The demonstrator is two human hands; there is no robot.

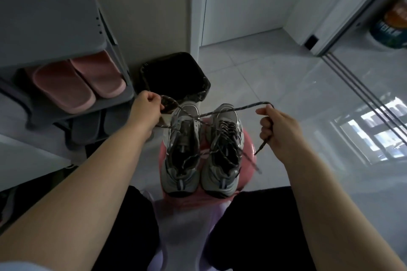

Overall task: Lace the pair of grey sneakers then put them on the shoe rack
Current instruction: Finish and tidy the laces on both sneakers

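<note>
Grey lace [221, 112] gripped — left hand [147, 106], right hand [278, 126]

Both arms reach forward, left hand [149, 105] and right hand [277, 130] gripping the lace [231, 109].

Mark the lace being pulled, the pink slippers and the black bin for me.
lace [237, 108]: head view, on its taut raised stretch.
pink slippers [66, 88]: head view, on one slipper's upper.
black bin [176, 72]: head view, on its dark lined inside.

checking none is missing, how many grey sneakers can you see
2. The left sneaker and the right sneaker stand side by side on the pink stool. Others may be hidden in the shoe rack.
</note>
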